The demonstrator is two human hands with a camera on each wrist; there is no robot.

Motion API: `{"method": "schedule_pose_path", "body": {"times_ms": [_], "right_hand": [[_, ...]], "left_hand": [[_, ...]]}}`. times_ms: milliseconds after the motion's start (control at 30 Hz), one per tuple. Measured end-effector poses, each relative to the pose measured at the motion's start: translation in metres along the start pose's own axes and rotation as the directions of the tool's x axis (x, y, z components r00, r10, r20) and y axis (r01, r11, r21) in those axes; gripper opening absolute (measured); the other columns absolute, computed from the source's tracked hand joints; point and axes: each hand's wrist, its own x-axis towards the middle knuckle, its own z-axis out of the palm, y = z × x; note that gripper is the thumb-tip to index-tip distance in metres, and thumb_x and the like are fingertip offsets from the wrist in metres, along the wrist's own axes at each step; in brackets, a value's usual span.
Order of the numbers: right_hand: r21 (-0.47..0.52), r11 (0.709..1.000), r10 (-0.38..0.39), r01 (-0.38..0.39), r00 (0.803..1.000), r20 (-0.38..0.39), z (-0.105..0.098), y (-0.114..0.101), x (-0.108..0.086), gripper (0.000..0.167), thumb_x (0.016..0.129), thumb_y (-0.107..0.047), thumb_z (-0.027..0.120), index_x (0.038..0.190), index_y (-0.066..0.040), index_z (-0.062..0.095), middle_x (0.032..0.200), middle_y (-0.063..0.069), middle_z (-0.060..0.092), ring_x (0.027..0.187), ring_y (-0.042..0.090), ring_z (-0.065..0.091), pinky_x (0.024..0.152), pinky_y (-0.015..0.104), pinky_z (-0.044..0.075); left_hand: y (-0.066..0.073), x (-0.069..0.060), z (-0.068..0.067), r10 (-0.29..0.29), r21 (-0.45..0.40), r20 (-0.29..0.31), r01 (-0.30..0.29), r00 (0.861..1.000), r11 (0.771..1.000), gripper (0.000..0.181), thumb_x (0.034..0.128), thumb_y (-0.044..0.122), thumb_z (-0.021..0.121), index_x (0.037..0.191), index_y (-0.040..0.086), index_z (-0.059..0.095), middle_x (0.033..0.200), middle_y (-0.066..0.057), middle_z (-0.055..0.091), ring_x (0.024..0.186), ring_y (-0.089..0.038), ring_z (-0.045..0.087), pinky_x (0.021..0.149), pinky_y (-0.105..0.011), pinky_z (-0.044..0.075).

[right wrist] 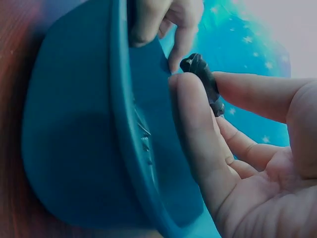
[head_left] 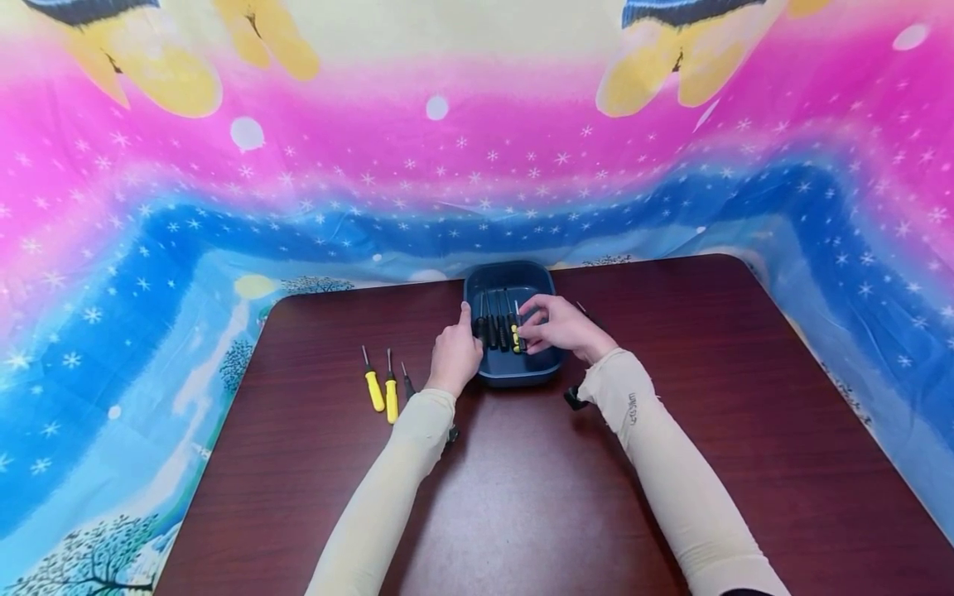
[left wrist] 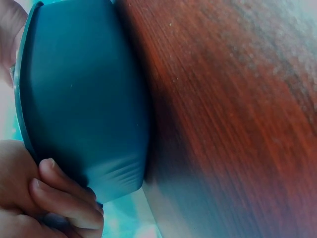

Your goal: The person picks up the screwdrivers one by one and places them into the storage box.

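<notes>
A dark blue plastic box (head_left: 517,380) stands near the table's back edge with several black-handled screwdrivers (head_left: 492,331) side by side inside it. My left hand (head_left: 455,352) grips the box's left rim, its fingers bent against the outer wall in the left wrist view. Over the right part of the box my right hand (head_left: 559,324) pinches a black-handled screwdriver (right wrist: 202,74) between thumb and fingers. Below it in the head view shows a yellow-and-black handle (head_left: 515,338). The held screwdriver's shaft is hard to make out in the right wrist view.
On the table left of the box lie two yellow-handled screwdrivers (head_left: 391,400) and a black-handled one (head_left: 408,384), partly hidden by the left arm. A thin dark tool (head_left: 585,311) lies behind the right hand. A printed cloth (head_left: 417,223) hangs around the brown table (head_left: 492,505).
</notes>
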Motion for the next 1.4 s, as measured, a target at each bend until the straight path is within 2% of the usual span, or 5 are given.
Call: {"method": "schedule_pose_path", "body": {"times_ms": [333,600,800,1100,1400], "right_hand": [[-0.083,0.994,0.063,-0.065,0.998,-0.021,0.025,0.004,0.009,0.036,0.095,-0.007,0.073,0.126,0.004,0.057,0.099,0.019,0.074,0.071,0.024,0.075,0.082,0.05,0.062],[-0.124,0.985,0.114,-0.118,0.993,-0.038,0.041,0.006,0.016,0.033,0.09,-0.006,0.079,0.118,0.0,0.062,0.086,0.014,0.074,0.065,0.02,0.074,0.07,0.036,0.064],[-0.18,0.978,0.104,-0.109,0.994,-0.037,0.049,0.009,0.017,0.03,0.088,-0.009,0.081,0.112,0.0,0.066,0.082,0.012,0.077,0.062,0.017,0.074,0.071,0.034,0.063],[-0.246,0.964,0.089,-0.099,0.995,-0.051,0.055,0.014,0.021,0.029,0.085,-0.015,0.084,0.106,-0.004,0.068,0.08,0.008,0.076,0.068,0.018,0.075,0.087,0.04,0.059],[-0.345,0.933,0.072,-0.101,0.993,-0.096,0.06,0.018,0.024,0.027,0.084,-0.02,0.086,0.102,-0.007,0.072,0.1,0.009,0.07,0.091,0.025,0.063,0.082,0.036,0.054]], "left_hand": [[0.0,0.0,0.0,0.001,0.003,-0.007,-0.001,1.0,1.0,0.07,0.1012,0.014,0.063,0.163,0.007,0.031,0.059,-0.005,0.055,0.05,-0.021,0.054,0.056,-0.037,0.055],[0.0,0.0,-0.001,0.011,0.012,-0.001,-0.011,1.0,1.0,0.07,0.1009,0.013,0.063,0.163,0.006,0.031,0.059,-0.005,0.055,0.049,-0.02,0.053,0.052,-0.034,0.05],[0.0,-0.001,-0.002,0.019,0.012,-0.007,-0.018,1.0,1.0,0.07,0.101,0.012,0.063,0.163,0.006,0.03,0.059,-0.005,0.054,0.048,-0.02,0.052,0.05,-0.033,0.048],[0.0,-0.002,-0.002,0.02,0.003,-0.008,-0.02,1.0,1.0,0.07,0.1012,0.011,0.061,0.163,0.006,0.03,0.058,-0.005,0.053,0.047,-0.021,0.051,0.049,-0.033,0.047],[0.0,-0.002,-0.002,0.022,0.002,-0.008,-0.022,1.0,1.0,0.07,0.1009,0.011,0.061,0.163,0.006,0.03,0.057,-0.005,0.053,0.046,-0.021,0.05,0.046,-0.031,0.042]]}}
